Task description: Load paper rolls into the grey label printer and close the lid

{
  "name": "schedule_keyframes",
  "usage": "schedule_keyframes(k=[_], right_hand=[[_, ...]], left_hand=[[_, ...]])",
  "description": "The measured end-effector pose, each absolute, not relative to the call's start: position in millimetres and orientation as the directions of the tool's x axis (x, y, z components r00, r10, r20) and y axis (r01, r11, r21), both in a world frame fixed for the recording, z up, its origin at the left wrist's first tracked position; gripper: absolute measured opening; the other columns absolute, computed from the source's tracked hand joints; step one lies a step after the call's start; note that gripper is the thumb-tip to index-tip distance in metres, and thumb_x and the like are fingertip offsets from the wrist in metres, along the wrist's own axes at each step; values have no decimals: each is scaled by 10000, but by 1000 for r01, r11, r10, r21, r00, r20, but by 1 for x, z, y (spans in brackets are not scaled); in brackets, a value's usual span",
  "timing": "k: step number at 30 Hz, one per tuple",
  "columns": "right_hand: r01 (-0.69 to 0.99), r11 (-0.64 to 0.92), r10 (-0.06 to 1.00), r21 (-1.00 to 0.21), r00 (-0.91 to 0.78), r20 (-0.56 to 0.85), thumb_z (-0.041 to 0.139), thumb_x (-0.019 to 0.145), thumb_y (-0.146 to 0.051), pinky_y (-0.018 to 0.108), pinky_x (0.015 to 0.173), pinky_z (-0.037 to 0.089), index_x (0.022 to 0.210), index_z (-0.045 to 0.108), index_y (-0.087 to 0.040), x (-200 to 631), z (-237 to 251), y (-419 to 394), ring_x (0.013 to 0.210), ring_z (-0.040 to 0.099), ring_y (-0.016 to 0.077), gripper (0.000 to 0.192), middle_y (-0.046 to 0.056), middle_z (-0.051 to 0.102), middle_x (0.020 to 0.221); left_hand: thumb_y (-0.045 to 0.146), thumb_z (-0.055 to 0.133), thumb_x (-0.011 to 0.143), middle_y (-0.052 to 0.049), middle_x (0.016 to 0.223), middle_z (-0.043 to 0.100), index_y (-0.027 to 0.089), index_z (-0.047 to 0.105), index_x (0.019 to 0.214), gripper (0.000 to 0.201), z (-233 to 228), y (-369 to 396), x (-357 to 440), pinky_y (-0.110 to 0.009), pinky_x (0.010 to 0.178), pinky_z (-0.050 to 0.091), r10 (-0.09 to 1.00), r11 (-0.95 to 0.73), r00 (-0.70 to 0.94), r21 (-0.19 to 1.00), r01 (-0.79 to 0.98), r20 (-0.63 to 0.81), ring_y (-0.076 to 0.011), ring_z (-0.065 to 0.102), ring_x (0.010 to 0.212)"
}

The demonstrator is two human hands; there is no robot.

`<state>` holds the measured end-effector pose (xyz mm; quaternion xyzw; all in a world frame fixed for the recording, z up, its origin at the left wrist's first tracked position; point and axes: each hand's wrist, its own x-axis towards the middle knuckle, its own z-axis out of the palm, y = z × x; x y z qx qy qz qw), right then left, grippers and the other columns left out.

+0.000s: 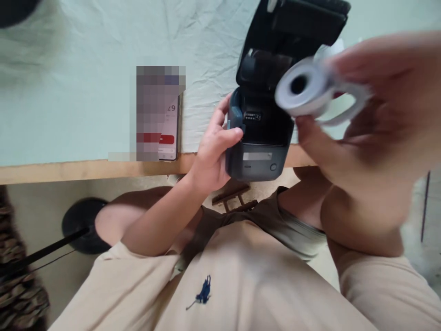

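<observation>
Phone lies on your bench, just beside your left hand, which grips the dark printer by its side, lid standing open; the case looks rigid and smooth, so hold its body, not the hinged lid. Rightmost, your right hand pinches the white roll beside the printer's open compartment; it is probably light and prone to unwinding, so grip its outer rim.

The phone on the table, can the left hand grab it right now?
Probably not right now: the left hand is gripping the dark device. If it let go, likely yes: the phone lies nearby on the table, with nothing seen between them.
</observation>
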<state>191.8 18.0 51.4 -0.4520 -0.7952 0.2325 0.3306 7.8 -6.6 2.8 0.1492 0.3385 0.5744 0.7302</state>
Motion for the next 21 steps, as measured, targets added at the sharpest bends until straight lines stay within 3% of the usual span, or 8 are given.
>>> schedule_keyframes(k=[3,7,11,14,17,19,21], right_hand=[[620,620,784,-481,-487,384,590,938,-254,431,935,585,1224,627,-390,185,54,16,1122,685,219,320,-24,699,1228],[675,562,827,-479,-444,345,530,965,-285,424,863,588,1072,665,-384,187,45,21,1027,700,217,199,-11,700,1132],[685,585,811,-434,-483,331,449,1008,-439,497,1011,569,1030,666,-367,189,43,17,1074,704,241,229,-16,664,982],[648,631,773,-428,-570,277,486,1002,-427,510,1055,544,973,666,-348,188,48,12,1139,690,234,198,-29,676,985],[506,704,699,-499,-617,361,657,919,-424,501,994,548,975,663,-327,189,51,13,1091,698,240,112,-27,717,984],[475,642,765,-601,-440,470,664,915,-410,461,934,550,981,663,-318,189,48,19,1035,686,223,113,-4,711,980],[497,499,866,-710,-249,434,599,949,-432,413,926,544,1078,646,-337,189,39,28,1120,646,210,167,17,663,1159]], left_hand=[[214,576,871,-19,1116,680,271,585,1186,320,0,-8,8,-493,1113,521,939,314,126,642,-700,-321,-318,626,1327],[257,667,849,-32,1138,697,276,571,1220,383,-3,-10,8,-429,1010,568,947,303,136,668,-679,-292,-304,666,1222],[342,685,840,-40,1207,716,282,588,1197,375,-2,-9,9,-399,999,569,946,304,131,668,-679,-297,-324,644,1284],[411,708,846,-40,1171,731,302,592,1196,384,0,-9,11,-402,1013,560,943,304,110,682,-665,-314,-336,633,1310],[335,770,785,-22,1040,731,314,578,1208,465,1,-10,11,-425,977,579,941,322,120,735,-596,-315,-334,678,1226],[295,780,760,-16,1022,724,307,573,1231,515,-1,-11,10,-415,952,590,947,306,103,757,-577,-304,-313,700,1167],[276,791,739,-13,1007,721,301,565,1288,594,-4,-12,7,-377,898,597,954,284,83,772,-569,-289,-294,718,1112]])
